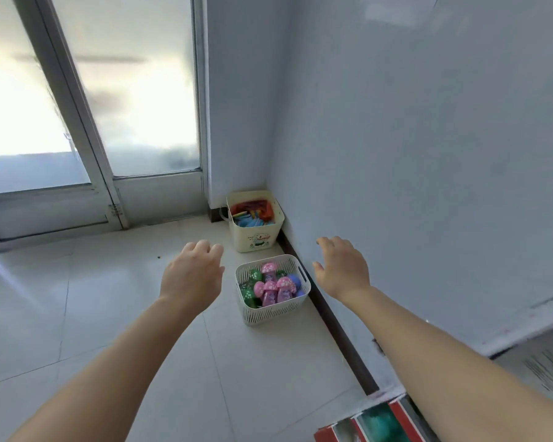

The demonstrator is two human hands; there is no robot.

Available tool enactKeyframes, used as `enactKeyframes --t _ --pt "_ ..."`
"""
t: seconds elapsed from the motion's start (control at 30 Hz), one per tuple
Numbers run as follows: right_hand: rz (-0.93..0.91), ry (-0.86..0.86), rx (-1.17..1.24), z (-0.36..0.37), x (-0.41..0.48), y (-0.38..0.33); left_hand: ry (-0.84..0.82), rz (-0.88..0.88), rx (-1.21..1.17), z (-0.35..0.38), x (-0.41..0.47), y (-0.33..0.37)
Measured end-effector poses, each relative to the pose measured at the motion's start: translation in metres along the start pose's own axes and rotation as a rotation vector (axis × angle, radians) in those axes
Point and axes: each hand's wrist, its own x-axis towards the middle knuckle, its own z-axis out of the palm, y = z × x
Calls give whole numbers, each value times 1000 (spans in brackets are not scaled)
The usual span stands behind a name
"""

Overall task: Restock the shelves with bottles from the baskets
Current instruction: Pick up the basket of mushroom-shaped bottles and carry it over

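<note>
Left hand (192, 275), right hand (342, 269): fingers (205, 247) relaxed

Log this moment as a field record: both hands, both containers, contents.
left hand: open, empty, held out left of the basket
right hand: open, empty, held out right of the basket
slotted basket: white, on the floor beside the wall
bottles: pink, green and blue, mushroom-shaped caps, inside the slotted basket
cream bin: in the corner beyond the basket; colourful contents, too blurred to identify
</note>
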Motion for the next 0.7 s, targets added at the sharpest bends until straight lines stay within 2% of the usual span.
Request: enactKeyframes --t 0.3,0.5,0.7 --pt "113 -153 -22 88 153 29 -197 39 -28 103 157 -22" --pt "182 -278 -21 148 226 57 -402 34 5 179 224 -30" --pt "185 -368 2 222 293 98 -523 -22 4 263 282 -21"
